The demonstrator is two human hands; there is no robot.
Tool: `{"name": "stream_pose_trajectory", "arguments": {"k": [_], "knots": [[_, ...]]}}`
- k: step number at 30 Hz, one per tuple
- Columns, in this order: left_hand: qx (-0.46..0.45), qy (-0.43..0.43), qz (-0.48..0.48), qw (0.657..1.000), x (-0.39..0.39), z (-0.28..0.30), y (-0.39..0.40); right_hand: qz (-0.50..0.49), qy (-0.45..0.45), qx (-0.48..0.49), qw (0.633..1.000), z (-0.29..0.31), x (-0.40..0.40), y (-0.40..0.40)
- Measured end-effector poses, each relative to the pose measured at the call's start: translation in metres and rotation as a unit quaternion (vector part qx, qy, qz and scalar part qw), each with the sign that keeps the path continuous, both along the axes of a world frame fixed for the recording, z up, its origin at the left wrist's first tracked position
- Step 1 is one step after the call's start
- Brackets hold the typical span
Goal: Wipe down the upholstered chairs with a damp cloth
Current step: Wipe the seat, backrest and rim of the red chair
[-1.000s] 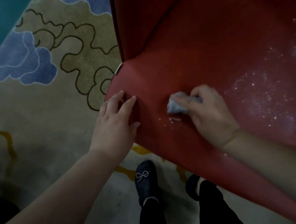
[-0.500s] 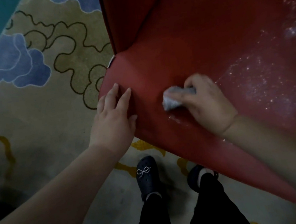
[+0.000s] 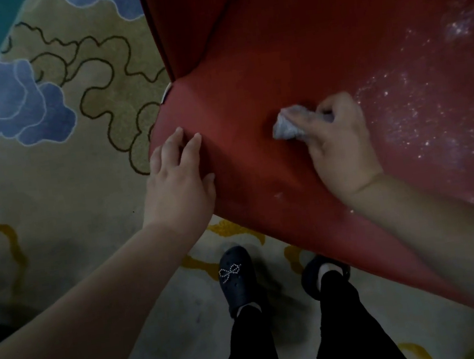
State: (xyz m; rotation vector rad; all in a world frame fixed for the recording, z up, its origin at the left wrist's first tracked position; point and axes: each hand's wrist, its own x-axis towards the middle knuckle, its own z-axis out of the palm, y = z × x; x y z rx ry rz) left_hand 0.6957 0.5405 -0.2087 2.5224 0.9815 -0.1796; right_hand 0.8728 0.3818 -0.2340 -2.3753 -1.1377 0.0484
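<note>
Chair seat (image 3: 321, 72): red upholstery with a fine ribbed weave, filling the upper right of the view; its rounded front corner points toward the lower left, and a seam runs up from that corner where the seat meets a darker red upright panel.
Seat surface: a wide scatter of white specks and pale smears covers the right part of the seat, right of the cloth; a few stray specks lie near the seat's front edge, below the right hand.
Cloth (image 3: 285, 129): a small, crumpled, pale grey-white wad on the seat, between the corner and the speckled patch; only its left end shows, the rest is hidden under fingers.
Right hand (image 3: 338, 148): fingers curled over the cloth, gripping it and holding it against the seat; the forearm crosses the seat's front edge and hides part of it.
Left hand (image 3: 179, 184): flat on the seat's front corner, left of the cloth and apart from it, fingers straight and spread slightly, holding nothing.
Carpet (image 3: 58, 184): beige, lying under and left of the seat, with blue cloud shapes, dark curling outlines and yellow streaks; a teal band runs along its far left edge.
Shoes: a dark clog (image 3: 238, 278) with a beaded bow stands on the carpet just below the seat's front edge; a second dark shoe (image 3: 318, 277) is beside it, partly tucked under the seat.
Legs (image 3: 252, 349): black trousers, rising from the bottom of the view.
</note>
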Motion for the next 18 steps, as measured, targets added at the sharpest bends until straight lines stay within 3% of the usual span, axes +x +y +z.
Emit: {"name": "stream_pose_trajectory", "arguments": {"k": [2, 7, 11, 14, 18], "knots": [[0.008, -0.006, -0.003, 1.0, 0.002, -0.001, -0.003, -0.006, 0.01, 0.039, 0.999, -0.001, -0.014, 0.004], [0.026, -0.017, -0.009, 0.999, 0.008, -0.003, -0.01, 0.174, 0.001, -0.024, 0.984, -0.001, -0.034, -0.049], [0.03, -0.01, -0.009, 0.999, 0.012, -0.003, -0.014, 0.054, -0.004, 0.011, 0.998, -0.003, 0.004, -0.038], [0.032, -0.008, -0.001, 0.999, 0.013, -0.004, -0.016, 0.001, 0.02, 0.048, 0.999, -0.004, -0.015, 0.0], [0.029, -0.004, 0.001, 1.0, 0.015, -0.003, -0.018, 0.169, 0.014, -0.009, 0.986, -0.006, -0.061, -0.031]]}}
